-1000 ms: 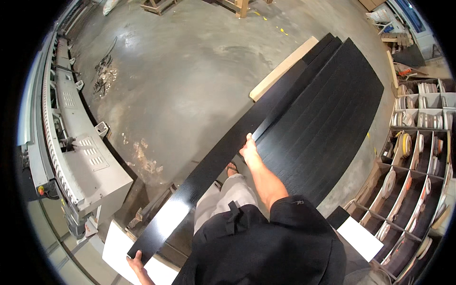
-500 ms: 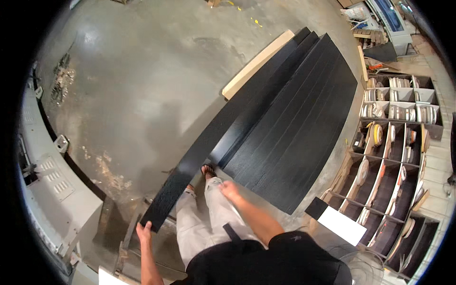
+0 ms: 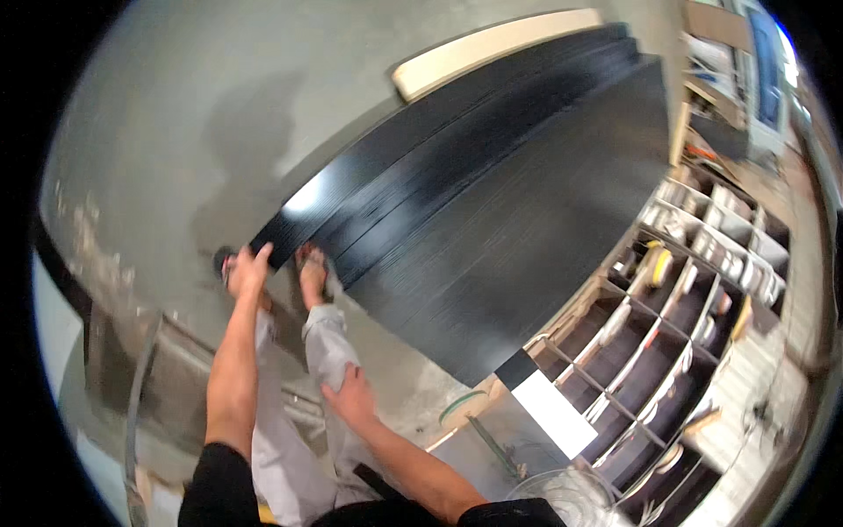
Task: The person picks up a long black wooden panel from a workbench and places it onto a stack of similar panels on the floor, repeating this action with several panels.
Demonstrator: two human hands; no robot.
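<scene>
My left hand (image 3: pixel 249 270) grips the near end of a long, narrow black board (image 3: pixel 360 171), with the thumb along its end edge. The board slants away to the far right, low over the floor and beside other black boards. To its right lies a wide stack of black panels (image 3: pixel 518 220) with a fine grain. My right hand (image 3: pixel 353 400) holds nothing; its fingers are apart and touch the grey trouser leg by the knee. Both feet in sandals stand near the board's near end. Motion blurs parts of the picture.
A pale wooden strip (image 3: pixel 500 48) lies along the boards' far side. On the right stands a divided rack (image 3: pixel 606 369) with several rolls of edging. A white sheet (image 3: pixel 551 411) sits at its near corner. A metal frame (image 3: pixel 145 395) is at lower left.
My left hand has lowered the board's near end toward the floor, beside the other boards. My right hand has stayed near the leg, and the view has turned as I bend down.
</scene>
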